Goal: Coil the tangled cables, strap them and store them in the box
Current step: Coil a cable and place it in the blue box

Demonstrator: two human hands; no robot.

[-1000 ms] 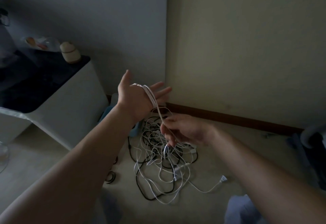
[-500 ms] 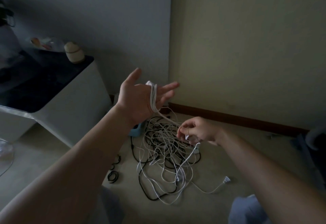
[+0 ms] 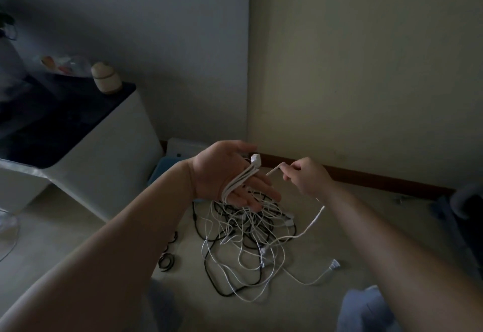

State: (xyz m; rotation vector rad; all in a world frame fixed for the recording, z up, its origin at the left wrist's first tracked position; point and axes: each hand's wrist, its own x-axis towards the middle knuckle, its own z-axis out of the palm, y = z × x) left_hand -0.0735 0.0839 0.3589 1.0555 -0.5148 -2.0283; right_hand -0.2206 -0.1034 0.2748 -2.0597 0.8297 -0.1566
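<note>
Our dim floor tangle [image 3: 245,230] hard to separate, our left hand [image 3: 222,172] palm-up, outstretched, wrapped in white cable [image 3: 239,179], our right hand [image 3: 307,177] pinching its strand

Left hand [image 3: 230,175] wrapped in white cable [image 3: 240,179], right hand [image 3: 307,177] pinching it, tangled cables [image 3: 245,240] on floor

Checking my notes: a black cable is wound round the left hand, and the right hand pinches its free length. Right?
No: the head view shows the wound cable is white, not black. It is round the left hand, and the right hand pinches its free length.
</note>
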